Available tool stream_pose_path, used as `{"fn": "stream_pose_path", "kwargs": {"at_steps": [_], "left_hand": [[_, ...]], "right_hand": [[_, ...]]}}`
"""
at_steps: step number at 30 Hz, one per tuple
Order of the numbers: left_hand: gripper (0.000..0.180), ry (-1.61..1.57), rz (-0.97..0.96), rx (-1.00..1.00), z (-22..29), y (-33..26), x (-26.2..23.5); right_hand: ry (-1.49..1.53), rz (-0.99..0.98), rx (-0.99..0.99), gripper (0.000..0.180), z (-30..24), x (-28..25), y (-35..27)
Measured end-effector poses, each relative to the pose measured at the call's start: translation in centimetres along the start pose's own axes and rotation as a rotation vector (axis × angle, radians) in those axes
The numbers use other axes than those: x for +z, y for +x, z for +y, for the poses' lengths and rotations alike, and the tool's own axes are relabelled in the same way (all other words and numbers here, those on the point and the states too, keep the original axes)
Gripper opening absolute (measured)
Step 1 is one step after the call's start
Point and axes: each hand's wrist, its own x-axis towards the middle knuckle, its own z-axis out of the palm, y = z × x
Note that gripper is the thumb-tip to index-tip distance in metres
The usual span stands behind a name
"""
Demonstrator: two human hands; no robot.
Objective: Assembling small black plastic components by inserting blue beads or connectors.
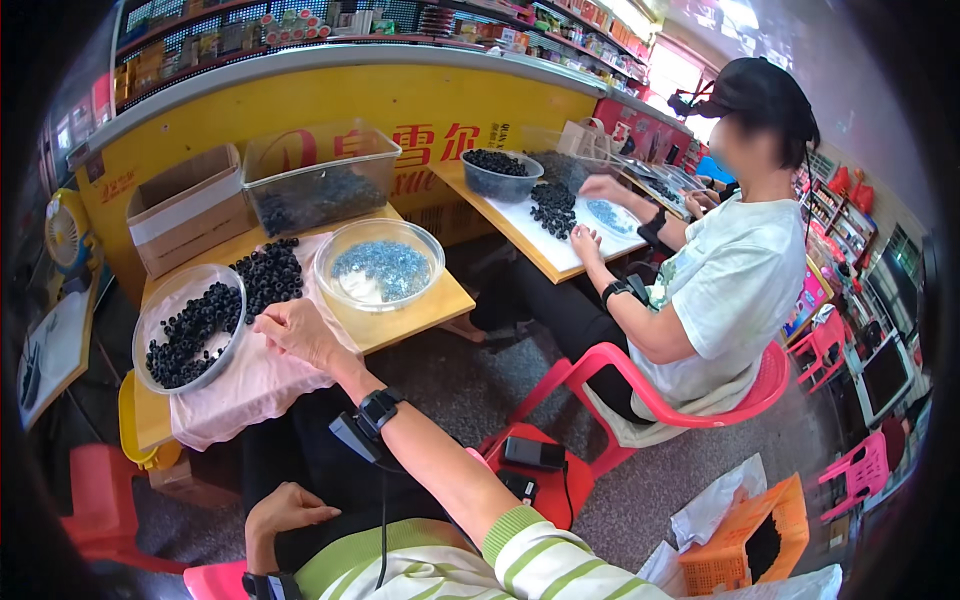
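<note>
My right hand point(300, 335) hovers over a pink cloth point(240, 400), between a pile of small black ring-shaped pieces point(270, 275) and a clear round tub of clear-blue bits. Its fingers are curled into a pinch; what they hold, if anything, is too small to make out. On my dark trousers rests my left hand point(290, 507), fingers loosely stretched and nothing visible in it. More black pieces point(187, 345) fill part of a clear oval tub point(148, 312) at the left. Light-blue bits point(385, 270) lie in the round tub point(432, 290) at the right.
At the table's back stand a cardboard box point(190, 215) and a clear bin point(320, 160). Another person point(735, 250) works at a neighbouring table point(520, 245) on the right. A red stool point(545, 485) holds black devices; an orange crate point(745, 530) stands on the floor.
</note>
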Motion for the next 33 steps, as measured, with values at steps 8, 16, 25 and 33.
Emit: {"fn": "stream_pose_path", "kwargs": {"at_steps": [8, 16, 25, 33], "left_hand": [[0.033, 0.002, -0.072, 0.063, 0.2, 0.5, 0.1], [0.032, -0.049, -0.044, 0.109, -0.1, 0.3, 0.4], [0.038, -0.129, -0.051, 0.06, -0.3, 1.2, 0.8], [0.038, -0.574, 0.076, -0.044, 0.1, 1.3, 1.7]], "right_hand": [[-0.002, 0.024, -0.018, 0.033, 0.3, 0.1, -0.1], [0.004, 0.027, -0.015, 0.031, -0.1, 0.2, -0.2], [0.002, 0.034, -0.03, 0.031, 0.3, 0.1, -0.1], [-0.005, -0.017, 0.004, 0.027, 0.8, 0.6, 0.1]]}}
